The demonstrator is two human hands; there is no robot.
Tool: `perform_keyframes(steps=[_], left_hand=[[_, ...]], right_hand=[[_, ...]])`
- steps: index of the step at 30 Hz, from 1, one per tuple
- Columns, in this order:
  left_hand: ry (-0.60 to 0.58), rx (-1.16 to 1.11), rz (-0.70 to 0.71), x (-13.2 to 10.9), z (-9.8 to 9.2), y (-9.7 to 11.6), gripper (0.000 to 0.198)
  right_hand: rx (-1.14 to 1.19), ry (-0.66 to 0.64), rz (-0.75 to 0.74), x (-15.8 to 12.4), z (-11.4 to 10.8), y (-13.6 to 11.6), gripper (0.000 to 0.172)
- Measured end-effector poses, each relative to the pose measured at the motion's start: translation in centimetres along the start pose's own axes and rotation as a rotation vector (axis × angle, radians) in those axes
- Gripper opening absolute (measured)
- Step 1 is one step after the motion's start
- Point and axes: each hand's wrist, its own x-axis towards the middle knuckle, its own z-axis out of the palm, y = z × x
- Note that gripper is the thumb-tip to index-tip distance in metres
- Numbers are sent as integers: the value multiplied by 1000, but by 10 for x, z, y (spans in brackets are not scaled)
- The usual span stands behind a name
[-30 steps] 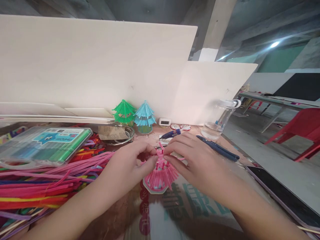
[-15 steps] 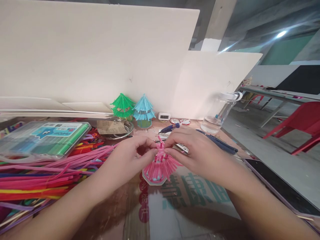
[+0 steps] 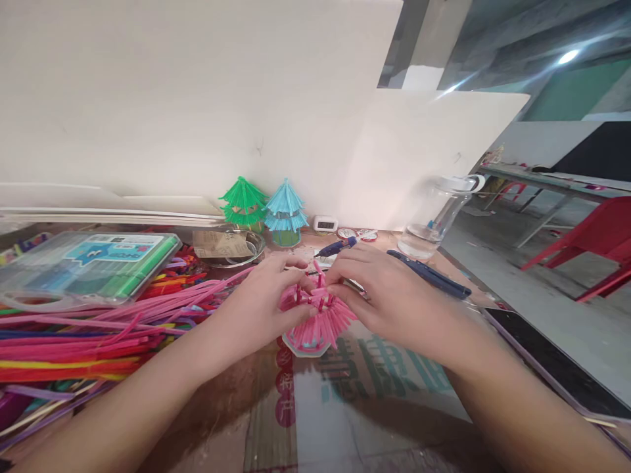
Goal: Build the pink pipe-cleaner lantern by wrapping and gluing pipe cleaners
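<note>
Standing on worktop (image 3: 211,401): pink fringed model (image 3: 319,325), judged light, soft, crushable; grip at base (image 3: 308,353). Left hand (image 3: 263,295) at nine o'clock, curled, thumb parted; right hand (image 3: 387,282), three o'clock, apparently pinching pink strip (image 3: 319,292).

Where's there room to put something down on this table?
On the printed surface between the left forearm and right forearm, this side of the pink model. Crowded: the left, with pipe cleaners and marker case; the back, with green model, blue model and glue gun.

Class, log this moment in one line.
left hand: at pink model | right hand: at its top | behind: green model, blue model
</note>
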Motion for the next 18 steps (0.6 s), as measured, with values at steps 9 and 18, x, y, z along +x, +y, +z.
perform_keyframes(steps=[9,18], left_hand=[[-15,-26,14,1,-2,-1,11],[-22,9,57,2,-4,2,6]], right_hand=[[-39,-51,2,1,1,-5,14],[-49,-61,0,2,2,-6,13]])
